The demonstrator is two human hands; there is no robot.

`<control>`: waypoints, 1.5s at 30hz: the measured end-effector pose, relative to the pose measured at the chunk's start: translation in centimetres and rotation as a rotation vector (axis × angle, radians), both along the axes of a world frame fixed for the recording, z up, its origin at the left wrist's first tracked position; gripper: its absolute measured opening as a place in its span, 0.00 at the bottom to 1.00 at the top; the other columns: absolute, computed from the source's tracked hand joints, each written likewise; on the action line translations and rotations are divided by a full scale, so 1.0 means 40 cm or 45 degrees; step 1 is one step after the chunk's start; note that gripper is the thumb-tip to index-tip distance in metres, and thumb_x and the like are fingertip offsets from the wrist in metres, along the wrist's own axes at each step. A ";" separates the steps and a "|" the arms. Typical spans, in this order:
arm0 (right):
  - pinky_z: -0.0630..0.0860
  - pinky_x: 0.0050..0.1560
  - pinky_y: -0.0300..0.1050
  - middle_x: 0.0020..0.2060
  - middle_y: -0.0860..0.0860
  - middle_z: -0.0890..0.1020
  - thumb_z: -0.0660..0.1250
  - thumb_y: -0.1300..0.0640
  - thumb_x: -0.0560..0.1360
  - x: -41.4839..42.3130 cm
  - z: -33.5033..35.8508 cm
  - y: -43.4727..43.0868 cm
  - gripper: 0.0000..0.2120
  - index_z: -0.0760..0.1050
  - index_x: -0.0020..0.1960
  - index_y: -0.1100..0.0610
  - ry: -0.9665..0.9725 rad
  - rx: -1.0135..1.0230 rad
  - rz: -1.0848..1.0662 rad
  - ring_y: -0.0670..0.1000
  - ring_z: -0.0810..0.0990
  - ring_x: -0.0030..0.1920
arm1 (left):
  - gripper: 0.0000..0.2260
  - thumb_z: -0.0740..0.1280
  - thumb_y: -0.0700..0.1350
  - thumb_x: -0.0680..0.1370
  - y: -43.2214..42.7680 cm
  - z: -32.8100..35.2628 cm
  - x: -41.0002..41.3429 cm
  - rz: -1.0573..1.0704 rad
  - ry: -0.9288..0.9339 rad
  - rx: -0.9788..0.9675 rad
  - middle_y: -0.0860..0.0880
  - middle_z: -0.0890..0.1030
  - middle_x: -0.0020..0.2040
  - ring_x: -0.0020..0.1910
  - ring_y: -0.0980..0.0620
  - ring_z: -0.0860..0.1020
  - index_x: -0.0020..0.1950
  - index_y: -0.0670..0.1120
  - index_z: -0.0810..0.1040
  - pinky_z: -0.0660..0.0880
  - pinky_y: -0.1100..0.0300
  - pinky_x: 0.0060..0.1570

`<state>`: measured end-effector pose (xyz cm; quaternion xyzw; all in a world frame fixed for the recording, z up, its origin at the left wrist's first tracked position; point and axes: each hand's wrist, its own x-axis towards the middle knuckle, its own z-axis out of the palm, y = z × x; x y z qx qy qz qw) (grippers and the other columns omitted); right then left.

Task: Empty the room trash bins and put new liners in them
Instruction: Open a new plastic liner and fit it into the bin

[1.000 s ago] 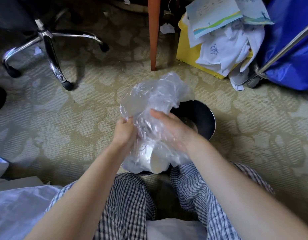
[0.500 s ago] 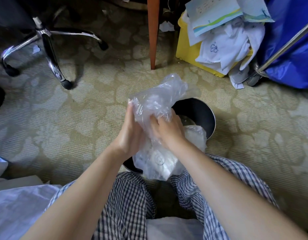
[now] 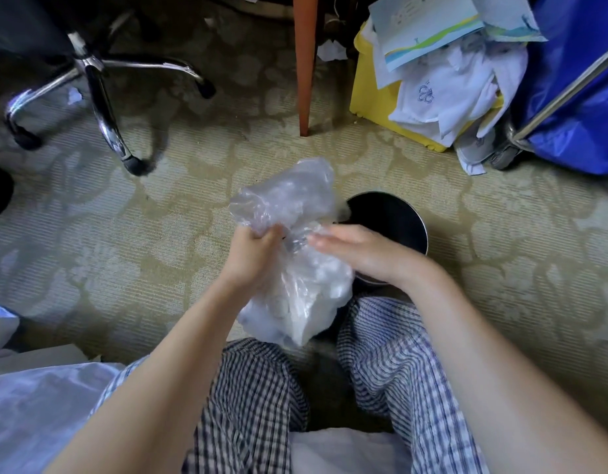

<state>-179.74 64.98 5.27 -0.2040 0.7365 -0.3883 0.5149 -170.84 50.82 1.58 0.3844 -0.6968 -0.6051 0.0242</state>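
A: Count?
B: One bin [image 3: 398, 213], one filled clear liner [image 3: 295, 285], two hands.
A: Grip?
B: Left hand [image 3: 251, 258] clenched round the liner's twisted neck; right hand [image 3: 357, 251] flat, fingers straight, at that neck.
A: Lie?
B: Held above the knees [image 3: 254, 388], just left of the bin's rim; long axis upright, loose mouth up.
A: Room?
B: Bare carpet [image 3: 125, 254] leftward; chair base [image 3: 104, 97] and table leg [image 3: 304, 63] well beyond.

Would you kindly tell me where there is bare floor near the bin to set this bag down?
The widest bare carpet lies left of the bin, between the chair base and the white sacks. Another stretch sits right of the bin, below the blue cart. Beyond it is crowded: table leg, yellow box.
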 end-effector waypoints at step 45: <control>0.73 0.63 0.56 0.53 0.63 0.80 0.69 0.72 0.70 0.090 -0.118 -0.111 0.19 0.71 0.59 0.62 -0.233 -0.263 -0.349 0.59 0.79 0.57 | 0.07 0.64 0.35 0.77 0.033 0.033 -0.014 0.269 0.420 0.591 0.51 0.75 0.27 0.28 0.55 0.74 0.40 0.44 0.73 0.72 0.62 0.29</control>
